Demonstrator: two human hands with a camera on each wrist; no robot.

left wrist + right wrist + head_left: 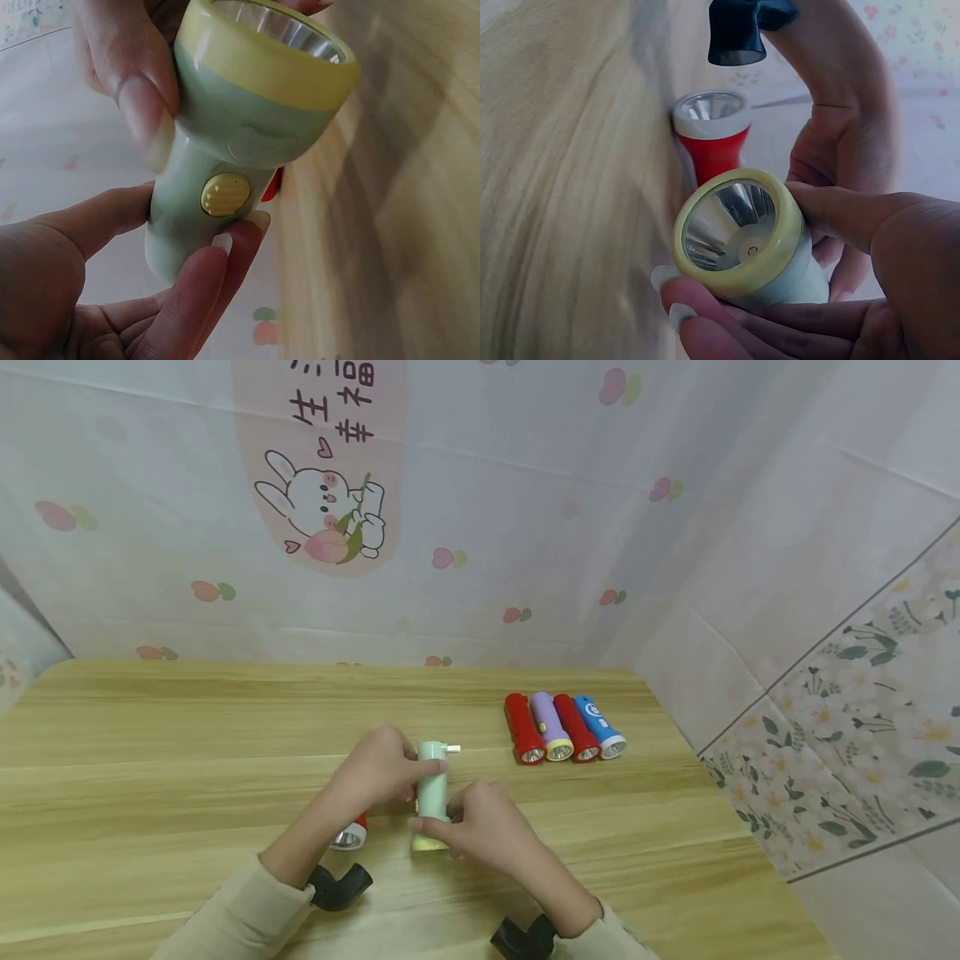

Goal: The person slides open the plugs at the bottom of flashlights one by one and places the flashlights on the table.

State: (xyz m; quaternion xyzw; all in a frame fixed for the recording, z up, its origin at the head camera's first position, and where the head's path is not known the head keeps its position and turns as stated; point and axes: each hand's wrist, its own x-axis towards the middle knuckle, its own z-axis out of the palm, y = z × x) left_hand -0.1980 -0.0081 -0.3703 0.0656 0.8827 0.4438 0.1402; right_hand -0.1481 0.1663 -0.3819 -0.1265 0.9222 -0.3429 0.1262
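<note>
A pale green flashlight [432, 789] with a yellow head rim is held between both hands above the wooden table. My left hand [381, 766] grips its tail half; the left wrist view shows those fingers beside the yellow switch [226, 195]. My right hand [487, 828] holds the flared head, thumb on one side and fingers on the other. From the tail a small pale prong [453, 749] sticks out to the right. In the right wrist view, the reflector [731, 226] faces the camera. A red flashlight [714, 154] with a white rim lies near my left wrist, partly hidden in the head view.
Side by side at the back right lie a red flashlight [522, 727], a purple one [550, 722], another red one [575, 727] and a blue one [596, 720]. A patterned curtain [480, 510] hangs behind the wooden table [187, 735]. Black wrist mounts [339, 887] sit below the hands.
</note>
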